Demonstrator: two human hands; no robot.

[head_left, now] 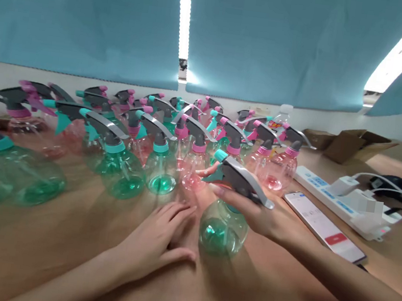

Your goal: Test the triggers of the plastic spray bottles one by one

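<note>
My right hand (240, 202) grips a spray bottle (223, 230) with a round clear green body around its neck, just under the grey and turquoise trigger head. That bottle stands upright, or nearly so, close to the table surface. My left hand (162, 236) lies on the table to the left of it, fingers stretched forward and thumb apart, holding nothing. Just beyond the left fingertips are a green spray bottle (160, 177) and a pink spray bottle (195, 167). Another green spray bottle (123, 175) stands farther left.
Several more pink and green spray bottles crowd the back and left of the wooden table (72, 257). To the right lie a phone (319, 223), a white power strip (335, 198) with cables, and an opened cardboard box (353, 146). A blue curtain (92, 18) hangs behind.
</note>
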